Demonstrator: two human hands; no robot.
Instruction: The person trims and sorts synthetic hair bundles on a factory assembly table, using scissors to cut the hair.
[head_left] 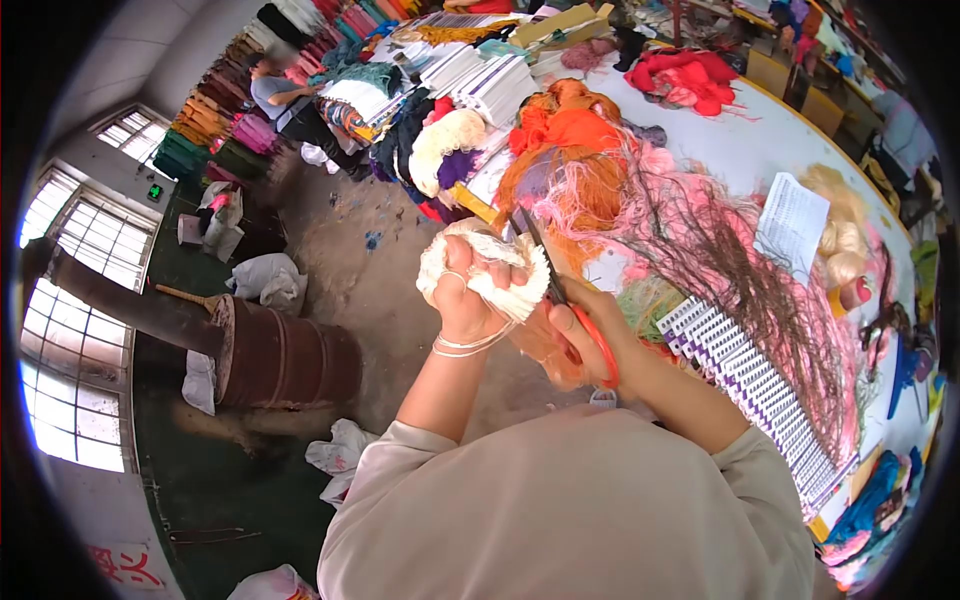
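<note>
My left hand (462, 305) is closed around a bundled skein of cream yarn (522, 288). A few strands of it loop round my left wrist. In my right hand (592, 312) is a pair of scissors with orange-red handles (603, 348). Their dark blades point up and away, overlapping the right edge of the skein in this view. Just beyond the blades, orange yarn (570, 190) is heaped at the table's edge, with pink and brown strands (720, 240) spread to its right.
On the white table (770, 125) lie red yarn (685, 80), a printed sheet (792, 225) and a long row of white cards (750, 390). A rusty drum (285, 355) with a pipe stands on the left. Another person (285, 100) stands near hanging yarn at the back.
</note>
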